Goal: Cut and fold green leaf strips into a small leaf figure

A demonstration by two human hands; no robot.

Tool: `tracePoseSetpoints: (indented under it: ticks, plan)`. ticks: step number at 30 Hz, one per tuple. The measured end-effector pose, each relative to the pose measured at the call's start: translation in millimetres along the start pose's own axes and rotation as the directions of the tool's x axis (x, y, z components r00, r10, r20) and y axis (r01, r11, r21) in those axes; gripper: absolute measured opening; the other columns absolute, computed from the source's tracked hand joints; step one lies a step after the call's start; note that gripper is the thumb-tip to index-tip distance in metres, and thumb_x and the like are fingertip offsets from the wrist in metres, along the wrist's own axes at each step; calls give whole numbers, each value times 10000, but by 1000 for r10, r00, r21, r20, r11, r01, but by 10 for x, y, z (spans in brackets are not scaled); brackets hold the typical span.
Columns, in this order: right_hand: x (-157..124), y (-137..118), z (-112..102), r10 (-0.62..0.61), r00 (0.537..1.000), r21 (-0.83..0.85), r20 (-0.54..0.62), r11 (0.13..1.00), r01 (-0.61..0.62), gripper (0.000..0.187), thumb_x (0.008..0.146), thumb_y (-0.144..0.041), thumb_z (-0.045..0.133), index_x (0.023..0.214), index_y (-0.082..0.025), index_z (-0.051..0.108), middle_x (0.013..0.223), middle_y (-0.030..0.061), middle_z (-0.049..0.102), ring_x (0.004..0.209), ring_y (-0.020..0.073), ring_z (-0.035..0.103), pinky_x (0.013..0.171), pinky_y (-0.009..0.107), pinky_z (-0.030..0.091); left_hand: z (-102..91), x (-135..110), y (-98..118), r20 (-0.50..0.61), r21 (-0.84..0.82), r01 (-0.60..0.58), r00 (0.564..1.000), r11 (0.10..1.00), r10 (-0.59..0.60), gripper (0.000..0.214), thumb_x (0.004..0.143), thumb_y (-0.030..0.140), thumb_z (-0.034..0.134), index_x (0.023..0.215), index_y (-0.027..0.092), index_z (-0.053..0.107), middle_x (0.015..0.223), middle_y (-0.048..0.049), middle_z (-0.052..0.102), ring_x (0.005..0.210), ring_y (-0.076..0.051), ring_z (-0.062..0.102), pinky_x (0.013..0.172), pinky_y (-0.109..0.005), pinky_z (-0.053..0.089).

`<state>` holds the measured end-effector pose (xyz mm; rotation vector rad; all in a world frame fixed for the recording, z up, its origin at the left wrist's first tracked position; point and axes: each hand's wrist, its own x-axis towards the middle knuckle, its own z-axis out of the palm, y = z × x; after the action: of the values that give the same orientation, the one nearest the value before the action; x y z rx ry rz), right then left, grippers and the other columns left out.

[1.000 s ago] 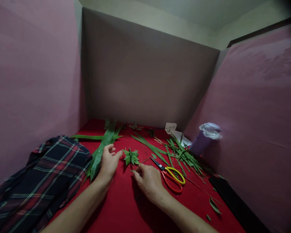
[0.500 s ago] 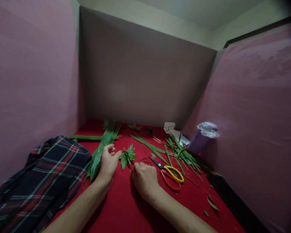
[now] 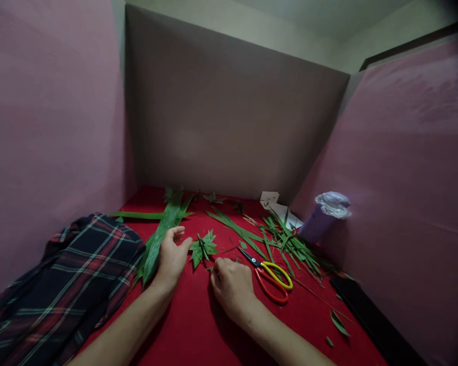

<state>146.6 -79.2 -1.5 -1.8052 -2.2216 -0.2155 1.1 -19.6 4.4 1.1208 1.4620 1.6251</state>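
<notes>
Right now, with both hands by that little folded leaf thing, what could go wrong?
The scissors lie close beside the right hand; a sideways sweep might catch the blades. The left hand rests at the folded leaf piece, whose thin points look likely to bend or tear if pressed.

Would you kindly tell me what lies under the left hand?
Red tablecloth shows around the left hand, and the long green leaf seems to pass under its outer edge. The palm hides whatever lies directly beneath.
</notes>
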Motion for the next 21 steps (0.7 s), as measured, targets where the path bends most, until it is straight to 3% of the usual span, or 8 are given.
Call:
tracePoseSetpoints:
  ticks: [13, 21]
  plan:
    - [-32, 116, 96, -10, 998, 92, -60, 996, 15, 115, 811, -164, 478, 730, -205, 548, 710, 6, 630, 657, 148, 583, 552, 249, 277, -15, 38, -35, 25, 55, -57, 998, 997, 56, 245, 591, 231, 639, 829, 183, 604, 885, -58, 626, 886, -236, 567, 816, -345, 407]
    - [-38, 160, 108, -10, 994, 186, -104, 982, 30, 113, 801, -158, 469, 725, -202, 541, 700, 3, 608, 645, 144, 563, 571, 244, 283, -8, 68, -80, 46, 26, 11, 999, 1000, -13, 263, 567, 245, 643, 811, 157, 598, 803, -52, 630, 809, -214, 588, 774, -339, 438]
